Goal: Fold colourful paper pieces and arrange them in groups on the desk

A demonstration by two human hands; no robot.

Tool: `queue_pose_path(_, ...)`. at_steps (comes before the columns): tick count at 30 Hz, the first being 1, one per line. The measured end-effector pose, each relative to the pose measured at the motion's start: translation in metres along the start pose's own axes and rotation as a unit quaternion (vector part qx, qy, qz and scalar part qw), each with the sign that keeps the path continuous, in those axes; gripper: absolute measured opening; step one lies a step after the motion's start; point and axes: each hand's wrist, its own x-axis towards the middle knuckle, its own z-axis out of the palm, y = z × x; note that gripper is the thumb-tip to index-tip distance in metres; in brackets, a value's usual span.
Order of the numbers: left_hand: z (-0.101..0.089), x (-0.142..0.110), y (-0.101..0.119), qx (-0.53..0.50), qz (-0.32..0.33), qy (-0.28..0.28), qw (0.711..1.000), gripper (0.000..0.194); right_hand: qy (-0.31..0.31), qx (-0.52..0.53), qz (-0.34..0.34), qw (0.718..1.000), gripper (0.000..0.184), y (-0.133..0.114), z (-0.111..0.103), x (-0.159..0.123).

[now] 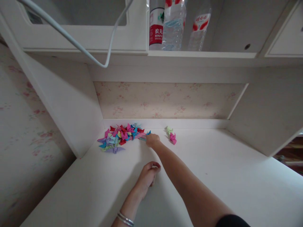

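A pile of colourful folded paper cranes point(123, 134) lies at the back left of the white desk, in pink, red, blue, purple and green. At the pile's right edge is my right hand point(152, 139), its arm stretched forward. Its fingers are closed, and a blue paper crane point(148, 133) pokes out at the fingertips. Nearer to me, my left hand point(148, 175) hovers over or rests on the desk with curled fingers, thumb and forefinger brought together; nothing shows in them. Right of my right hand sit a light green crane point(169, 130) and a pink crane point(173, 138).
The white desk point(213, 183) has side panels left and right and a back ledge. Overhead, a shelf holds plastic bottles point(174, 31). A white cable point(78, 45) hangs in front of the cabinet at upper left.
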Motion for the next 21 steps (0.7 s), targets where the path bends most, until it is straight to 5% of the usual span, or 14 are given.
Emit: queue_pose_path(21, 0.003, -0.006, 0.005, 0.018, 0.009, 0.009, 1.0, 0.018, 0.028, 0.003, 0.017, 0.999, 0.037, 0.005, -0.004, -0.011)
